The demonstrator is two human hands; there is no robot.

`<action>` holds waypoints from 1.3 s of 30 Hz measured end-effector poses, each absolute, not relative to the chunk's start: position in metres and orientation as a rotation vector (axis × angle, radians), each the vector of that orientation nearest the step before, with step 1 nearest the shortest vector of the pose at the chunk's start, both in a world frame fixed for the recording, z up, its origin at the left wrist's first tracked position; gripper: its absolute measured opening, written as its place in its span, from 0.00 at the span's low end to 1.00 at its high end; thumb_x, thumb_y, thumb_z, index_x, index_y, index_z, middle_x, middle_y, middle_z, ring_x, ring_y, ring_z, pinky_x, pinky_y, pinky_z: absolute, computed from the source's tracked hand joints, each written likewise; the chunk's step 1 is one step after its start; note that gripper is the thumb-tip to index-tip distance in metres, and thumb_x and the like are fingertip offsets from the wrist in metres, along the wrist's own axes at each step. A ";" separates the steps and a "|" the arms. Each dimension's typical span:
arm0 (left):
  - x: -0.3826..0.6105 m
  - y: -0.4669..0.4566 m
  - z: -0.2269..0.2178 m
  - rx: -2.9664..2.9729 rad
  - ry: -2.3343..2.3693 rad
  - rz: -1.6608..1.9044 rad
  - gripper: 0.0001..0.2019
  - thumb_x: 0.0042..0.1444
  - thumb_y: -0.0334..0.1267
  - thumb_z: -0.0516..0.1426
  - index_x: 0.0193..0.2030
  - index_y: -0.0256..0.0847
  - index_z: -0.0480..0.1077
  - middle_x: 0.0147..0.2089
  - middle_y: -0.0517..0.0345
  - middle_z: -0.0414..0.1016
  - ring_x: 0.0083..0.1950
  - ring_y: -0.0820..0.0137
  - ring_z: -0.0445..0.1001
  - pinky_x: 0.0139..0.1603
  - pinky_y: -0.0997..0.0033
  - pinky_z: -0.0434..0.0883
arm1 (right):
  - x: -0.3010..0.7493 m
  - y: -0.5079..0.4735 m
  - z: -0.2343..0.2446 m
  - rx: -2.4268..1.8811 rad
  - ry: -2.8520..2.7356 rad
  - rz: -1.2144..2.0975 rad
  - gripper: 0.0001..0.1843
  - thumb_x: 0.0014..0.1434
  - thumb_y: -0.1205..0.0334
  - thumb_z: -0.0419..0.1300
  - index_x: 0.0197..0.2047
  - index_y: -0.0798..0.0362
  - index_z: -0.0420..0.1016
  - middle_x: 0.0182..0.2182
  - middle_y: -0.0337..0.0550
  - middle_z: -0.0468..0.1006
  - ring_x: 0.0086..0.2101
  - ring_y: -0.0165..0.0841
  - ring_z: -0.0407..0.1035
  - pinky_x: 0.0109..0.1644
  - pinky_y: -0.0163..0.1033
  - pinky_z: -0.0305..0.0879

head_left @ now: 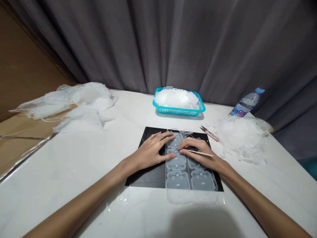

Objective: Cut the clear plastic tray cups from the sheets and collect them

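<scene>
A translucent sheet of moulded rounded-square pieces [177, 180] lies on a black mat [146, 178], its near end reaching past the mat onto the white table. With fingers spread, my left hand [155, 149] rests on the left column of the sheet, pressing near its upper pieces. My right hand [199, 152] pinches a thin white stick [201, 153] over the middle of the sheet. The stick's working tip is hidden by the fingers. Parts of the right column are covered by that hand.
Behind the mat stands a turquoise basket [179, 111] heaped with translucent white pieces. Pink-handled thread snips [210, 134] lie right of the mat, beside a pile of clear scraps [245, 138] and a water bottle [247, 103]. More translucent sheets [84, 102] are piled left, partly over cardboard [22, 142].
</scene>
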State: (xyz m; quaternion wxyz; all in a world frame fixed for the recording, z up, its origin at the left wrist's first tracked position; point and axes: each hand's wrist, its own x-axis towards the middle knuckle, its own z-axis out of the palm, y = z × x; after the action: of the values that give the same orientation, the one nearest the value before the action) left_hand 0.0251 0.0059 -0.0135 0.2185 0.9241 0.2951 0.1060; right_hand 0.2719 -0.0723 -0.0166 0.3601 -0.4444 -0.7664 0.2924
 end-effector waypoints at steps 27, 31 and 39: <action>0.028 0.005 -0.026 2.507 0.786 0.433 0.30 0.66 0.56 0.60 0.73 0.56 0.63 0.79 0.52 0.57 0.78 0.49 0.56 0.76 0.44 0.56 | 0.261 -0.072 -0.033 -1.180 -2.369 0.099 0.16 0.76 0.61 0.49 0.59 0.51 0.73 0.51 0.53 0.77 0.52 0.43 0.74 0.55 0.49 0.76; 0.029 0.004 -0.026 2.493 0.786 0.359 0.36 0.68 0.58 0.57 0.78 0.51 0.54 0.80 0.49 0.52 0.80 0.50 0.51 0.79 0.46 0.52 | 0.258 -0.070 -0.033 -1.251 -2.196 0.048 0.15 0.76 0.64 0.47 0.57 0.53 0.73 0.49 0.54 0.77 0.51 0.44 0.72 0.57 0.51 0.72; 0.023 0.001 -0.021 2.427 0.823 0.298 0.42 0.69 0.61 0.54 0.81 0.48 0.43 0.82 0.49 0.48 0.81 0.47 0.48 0.78 0.47 0.53 | 0.297 -0.048 -0.015 -1.439 -1.537 0.098 0.12 0.74 0.58 0.52 0.47 0.51 0.76 0.43 0.47 0.77 0.45 0.41 0.73 0.52 0.49 0.70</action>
State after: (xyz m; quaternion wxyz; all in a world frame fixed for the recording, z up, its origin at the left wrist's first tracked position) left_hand 0.0232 0.0012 -0.0207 0.2771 0.9038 0.3067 0.1109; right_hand 0.2969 -0.0481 -0.0152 0.4941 -0.5936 -0.6340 0.0402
